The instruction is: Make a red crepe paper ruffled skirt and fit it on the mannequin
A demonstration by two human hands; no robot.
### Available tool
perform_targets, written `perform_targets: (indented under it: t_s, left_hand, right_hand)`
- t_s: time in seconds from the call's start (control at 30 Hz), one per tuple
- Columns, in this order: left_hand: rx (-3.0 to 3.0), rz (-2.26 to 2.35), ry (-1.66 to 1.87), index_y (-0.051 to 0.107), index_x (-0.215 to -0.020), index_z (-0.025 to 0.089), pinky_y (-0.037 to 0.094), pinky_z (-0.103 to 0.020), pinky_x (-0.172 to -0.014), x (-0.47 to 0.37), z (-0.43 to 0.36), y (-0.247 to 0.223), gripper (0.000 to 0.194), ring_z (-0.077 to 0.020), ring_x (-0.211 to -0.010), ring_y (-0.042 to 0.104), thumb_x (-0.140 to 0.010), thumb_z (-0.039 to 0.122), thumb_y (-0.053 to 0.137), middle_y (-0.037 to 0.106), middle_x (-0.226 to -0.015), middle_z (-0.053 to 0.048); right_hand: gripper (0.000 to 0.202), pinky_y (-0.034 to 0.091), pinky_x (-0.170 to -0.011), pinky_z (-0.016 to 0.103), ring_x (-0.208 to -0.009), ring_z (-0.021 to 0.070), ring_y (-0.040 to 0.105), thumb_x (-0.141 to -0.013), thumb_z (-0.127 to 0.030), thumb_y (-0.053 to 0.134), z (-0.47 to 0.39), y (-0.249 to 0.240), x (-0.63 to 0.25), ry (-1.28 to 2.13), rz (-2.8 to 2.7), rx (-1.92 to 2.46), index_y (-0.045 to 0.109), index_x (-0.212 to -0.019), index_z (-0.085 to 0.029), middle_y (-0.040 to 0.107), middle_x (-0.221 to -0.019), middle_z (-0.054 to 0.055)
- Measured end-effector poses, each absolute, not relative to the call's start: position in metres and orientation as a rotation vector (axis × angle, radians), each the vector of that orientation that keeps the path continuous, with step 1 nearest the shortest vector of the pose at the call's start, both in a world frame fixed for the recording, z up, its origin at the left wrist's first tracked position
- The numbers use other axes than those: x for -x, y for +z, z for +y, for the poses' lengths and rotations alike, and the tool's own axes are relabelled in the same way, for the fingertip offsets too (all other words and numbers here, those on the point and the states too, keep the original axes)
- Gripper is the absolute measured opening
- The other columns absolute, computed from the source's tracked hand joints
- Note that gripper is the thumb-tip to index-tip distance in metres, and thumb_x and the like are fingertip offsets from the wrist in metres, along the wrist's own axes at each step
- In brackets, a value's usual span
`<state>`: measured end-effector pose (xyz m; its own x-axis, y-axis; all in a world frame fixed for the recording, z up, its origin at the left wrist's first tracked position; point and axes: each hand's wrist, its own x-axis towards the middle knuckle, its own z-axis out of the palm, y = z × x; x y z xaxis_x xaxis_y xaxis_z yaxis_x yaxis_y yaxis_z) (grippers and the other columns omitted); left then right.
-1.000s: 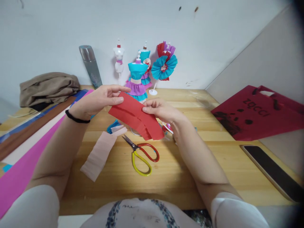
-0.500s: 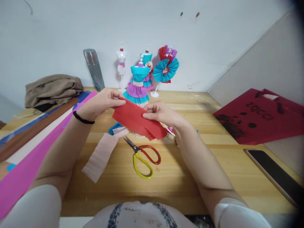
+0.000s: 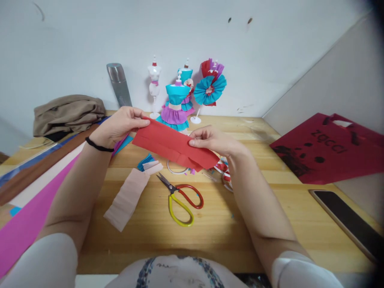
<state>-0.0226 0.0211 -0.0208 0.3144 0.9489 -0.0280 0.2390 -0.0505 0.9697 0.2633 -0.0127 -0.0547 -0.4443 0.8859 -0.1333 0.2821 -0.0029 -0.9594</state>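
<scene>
Your left hand (image 3: 127,122) and right hand (image 3: 211,140) are apart, each pinching the same red strip (image 3: 165,138) between thumb and fingers. You hold it slanted above the middle of the wooden table (image 3: 216,236); it is thin, matt and paper-like, with creases and an uneven lower edge at its right end. Below lie scissors (image 3: 170,187), blades parted, with 2 looped handles, 1 red and 1 yellow. Left of them, your pale pink strip (image 3: 129,200) is finely wrinkled. On the far side, a dress form (image 3: 177,96) wears smooth teal over gathered purple and teal ruffles, and a pleated teal rosette (image 3: 210,90) fans out round. On your right, the glossy-looking red bag (image 3: 324,150) reads "zacci" in dark letters.
</scene>
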Motion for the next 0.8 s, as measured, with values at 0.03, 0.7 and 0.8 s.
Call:
perform_targets:
  t_s: [0.03, 0.7, 0.8]
  left_hand:
    - [-1.529, 1.130, 0.849, 0.068, -0.071, 0.015, 0.043, -0.019, -0.048, 0.023, 0.021, -0.021, 0.014, -0.0097, -0.051, 0.058, -0.065, 0.023, 0.077, 0.066, -0.060, 0.001]
    - [-1.561, 1.121, 0.805, 0.078, -0.087, 0.018, 0.050, -0.019, -0.054, 0.041, 0.034, -0.023, 0.027, -0.0124, -0.058, 0.066, -0.061, 0.022, 0.084, 0.076, -0.074, -0.002]
    - [-1.595, 1.109, 0.756, 0.079, -0.091, 0.019, 0.053, -0.020, -0.058, 0.044, 0.037, -0.025, 0.031, -0.0144, -0.063, 0.069, -0.061, 0.025, 0.085, 0.076, -0.077, -0.002]
  right_hand:
    - [0.014, 0.047, -0.054, 0.025, -0.058, 0.0133, 0.063, -0.074, -0.035, 0.079, -0.013, -0.055, -0.264, 1.475, -1.733, 1.211, 0.075, -0.076, -0.022, 0.073, -0.071, 0.000]
    - [0.014, 0.041, -0.050, 0.026, -0.053, 0.0121, 0.056, -0.071, -0.028, 0.077, -0.016, -0.047, -0.264, 1.295, -1.795, 1.286, 0.065, -0.065, -0.022, 0.064, -0.061, -0.002]
    - [0.014, 0.042, -0.050, 0.026, -0.053, 0.0116, 0.055, -0.070, -0.028, 0.077, -0.017, -0.047, -0.264, 1.294, -1.811, 1.302, 0.066, -0.067, -0.021, 0.064, -0.062, -0.001]
